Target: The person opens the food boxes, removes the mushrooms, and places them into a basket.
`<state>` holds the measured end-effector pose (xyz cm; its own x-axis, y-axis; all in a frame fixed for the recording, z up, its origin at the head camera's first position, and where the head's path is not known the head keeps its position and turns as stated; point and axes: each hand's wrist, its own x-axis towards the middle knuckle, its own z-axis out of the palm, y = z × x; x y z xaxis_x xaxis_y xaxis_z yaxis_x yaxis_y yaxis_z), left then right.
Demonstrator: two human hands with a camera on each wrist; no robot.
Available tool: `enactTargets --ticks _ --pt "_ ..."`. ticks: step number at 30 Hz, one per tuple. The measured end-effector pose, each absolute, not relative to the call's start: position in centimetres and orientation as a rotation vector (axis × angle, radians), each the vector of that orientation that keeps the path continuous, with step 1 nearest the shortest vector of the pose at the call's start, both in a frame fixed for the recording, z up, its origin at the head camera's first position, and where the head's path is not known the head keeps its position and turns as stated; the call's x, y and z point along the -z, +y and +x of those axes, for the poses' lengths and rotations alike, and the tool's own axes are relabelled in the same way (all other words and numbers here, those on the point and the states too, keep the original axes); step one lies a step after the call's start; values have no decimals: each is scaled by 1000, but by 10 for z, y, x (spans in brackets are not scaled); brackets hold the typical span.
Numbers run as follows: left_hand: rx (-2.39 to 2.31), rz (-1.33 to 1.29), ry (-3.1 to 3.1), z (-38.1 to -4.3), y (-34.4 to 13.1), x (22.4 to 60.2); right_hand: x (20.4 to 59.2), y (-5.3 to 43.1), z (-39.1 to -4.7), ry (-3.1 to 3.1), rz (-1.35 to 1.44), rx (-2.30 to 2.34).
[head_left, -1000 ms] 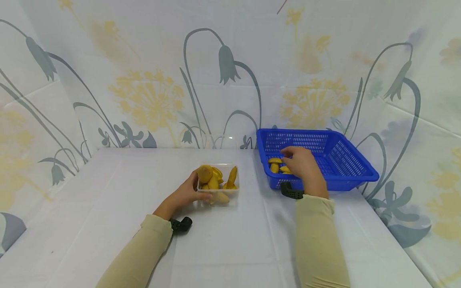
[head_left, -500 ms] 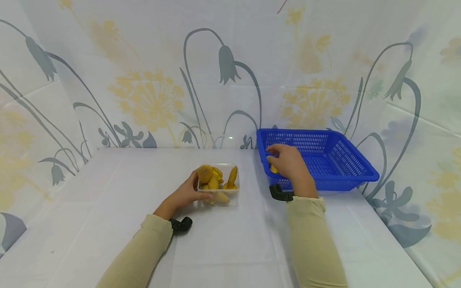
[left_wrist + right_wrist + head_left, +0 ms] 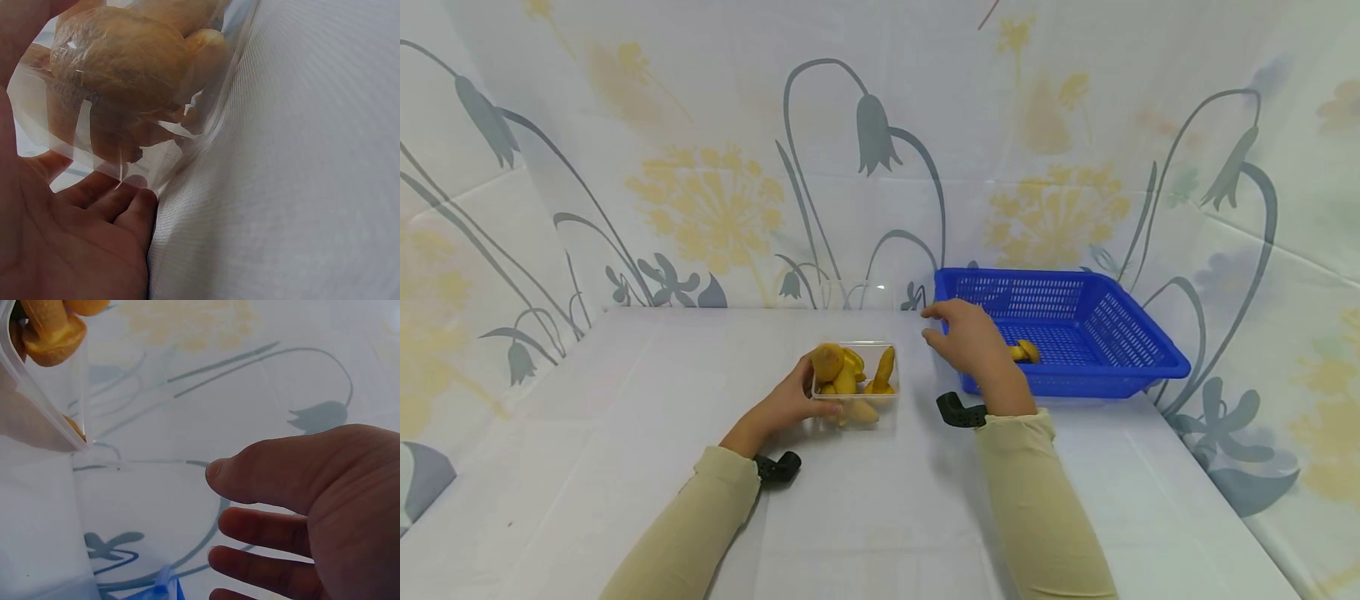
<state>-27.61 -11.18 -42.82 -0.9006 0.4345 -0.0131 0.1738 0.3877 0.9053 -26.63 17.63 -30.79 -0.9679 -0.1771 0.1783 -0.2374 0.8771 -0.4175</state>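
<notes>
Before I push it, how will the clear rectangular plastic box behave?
The clear plastic box would probably flex slightly, its walls looking thin. Sitting flat, it may slide rather than tip. Yellow mushrooms piled loosely inside could shift.

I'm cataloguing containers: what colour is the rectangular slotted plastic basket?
The basket is deep blue, seen best in the head view.

Worktop lay free between clear container and blue basket, left hand blocked container's left side
</notes>
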Motion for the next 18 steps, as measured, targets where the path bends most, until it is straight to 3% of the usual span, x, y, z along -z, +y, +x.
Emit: enactTargets --ticks 18 --pt "-1542 541 2392 -278 -112 432 319 142 -261 -2831 533 -580"
